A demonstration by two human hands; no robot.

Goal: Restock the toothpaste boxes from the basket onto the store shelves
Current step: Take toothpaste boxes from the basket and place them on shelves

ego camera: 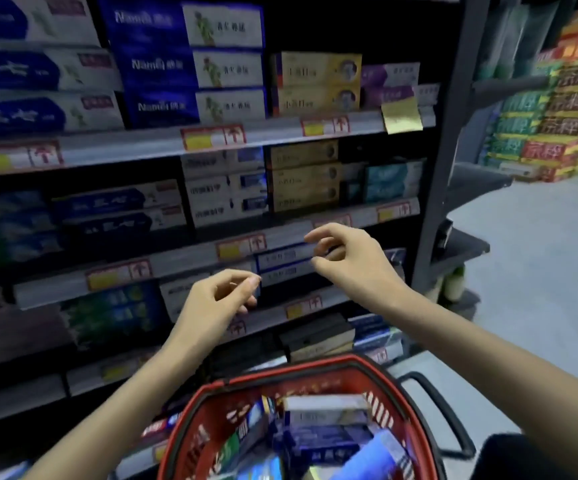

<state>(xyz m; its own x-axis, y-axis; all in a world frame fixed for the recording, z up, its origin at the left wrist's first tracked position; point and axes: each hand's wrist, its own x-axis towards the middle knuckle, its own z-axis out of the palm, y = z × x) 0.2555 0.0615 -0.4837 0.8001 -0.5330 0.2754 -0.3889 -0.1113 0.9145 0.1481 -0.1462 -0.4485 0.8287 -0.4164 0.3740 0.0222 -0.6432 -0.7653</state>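
A red plastic basket sits low in the middle, holding several toothpaste boxes in white, blue and green. Above it my left hand hangs in front of the shelf, fingers loosely curled, holding nothing. My right hand is a little higher and to the right, fingers apart, just in front of two white-and-blue toothpaste boxes stacked on the third shelf. Neither hand grips a box.
Dark shelves with rows of toothpaste boxes and red-yellow price tags fill the left and centre. A grey upright post ends the unit at right. Beyond it lies open grey floor and a stack of colourful cartons.
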